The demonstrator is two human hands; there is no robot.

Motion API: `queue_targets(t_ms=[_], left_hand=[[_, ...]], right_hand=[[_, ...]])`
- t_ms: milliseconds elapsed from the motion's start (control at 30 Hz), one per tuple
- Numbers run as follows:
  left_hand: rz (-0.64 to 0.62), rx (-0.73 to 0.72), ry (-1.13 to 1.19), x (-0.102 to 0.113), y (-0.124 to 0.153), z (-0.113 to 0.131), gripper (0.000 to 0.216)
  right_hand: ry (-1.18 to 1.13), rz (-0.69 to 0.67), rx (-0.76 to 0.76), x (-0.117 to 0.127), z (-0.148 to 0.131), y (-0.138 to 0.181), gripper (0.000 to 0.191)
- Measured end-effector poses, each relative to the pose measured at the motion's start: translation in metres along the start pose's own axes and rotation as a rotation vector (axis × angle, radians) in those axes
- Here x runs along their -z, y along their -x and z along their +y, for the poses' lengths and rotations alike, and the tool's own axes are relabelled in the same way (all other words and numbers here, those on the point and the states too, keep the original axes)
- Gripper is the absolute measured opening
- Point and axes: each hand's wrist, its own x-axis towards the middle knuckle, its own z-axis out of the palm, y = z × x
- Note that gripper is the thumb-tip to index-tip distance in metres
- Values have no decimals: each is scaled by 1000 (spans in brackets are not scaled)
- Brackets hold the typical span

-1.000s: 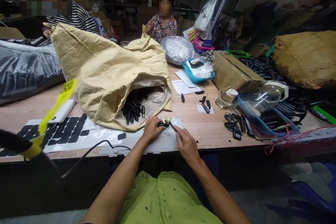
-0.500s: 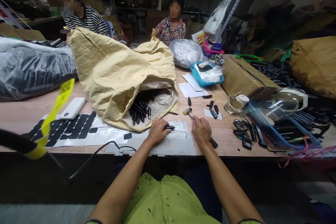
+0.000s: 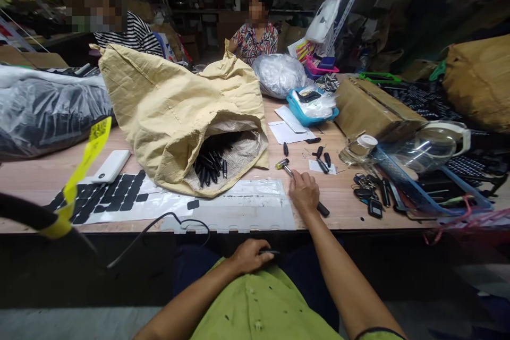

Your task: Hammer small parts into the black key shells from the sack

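Observation:
My left hand (image 3: 252, 256) is down over my lap, below the table edge. Its fingers are closed on a small black handle-like piece (image 3: 270, 251) that sticks out past the thumb. On the table, my right hand (image 3: 304, 191) is wrapped round a small hammer (image 3: 287, 169); the yellowish head points away from me and the dark grip end shows behind the palm. Left of that hand lies a clear plastic sheet (image 3: 255, 212). Beyond it a cream cloth sack (image 3: 179, 101) opens toward me, with many slim black pieces (image 3: 209, 166) inside.
Several black pieces (image 3: 322, 164) lie beyond the hammer. On the right are a key bunch (image 3: 368, 191), a blue basket (image 3: 422, 183), a clear jug (image 3: 434, 143) and a cardboard box (image 3: 370, 111). A white power bank-like box (image 3: 112, 166) and black pads (image 3: 115, 194) lie left. Two people sit opposite.
My left hand has moved from the plastic sheet down toward my lap, carrying the black piece. My right hand stays on the hammer in about the same place.

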Motion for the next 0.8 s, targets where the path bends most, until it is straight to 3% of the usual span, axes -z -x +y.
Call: queue_targets(t_ms=[100,167,267,367,433,533,600,667,800], left_hand=[[-29,282,-47,6,-10,-10,46],[-71,343,-132,8,-9,-10,48],[-175,214,-238,15,2,6,48],[-239,-12,-117,43,10,31,42],[-63,-7,-25,75,7,45,38],[549,256,-132,130,-10,49,30],[858,390,-258,160,-25,41,27],[998,478,-327,179,-38,28,26],[1005,448,-404,186,-50,7,20]], right_hand=[[0,14,5,-1,-1,0,31],[-1,26,4,-1,-2,0,30],[0,32,1,-2,-2,0,30],[-1,23,1,-3,-2,1,30],[-5,16,0,-3,-2,1,30],[-15,11,1,-1,-2,1,31],[-24,12,3,0,-2,0,32],[-34,12,5,1,-2,0,32],[-50,3,-6,3,-4,0,32]])
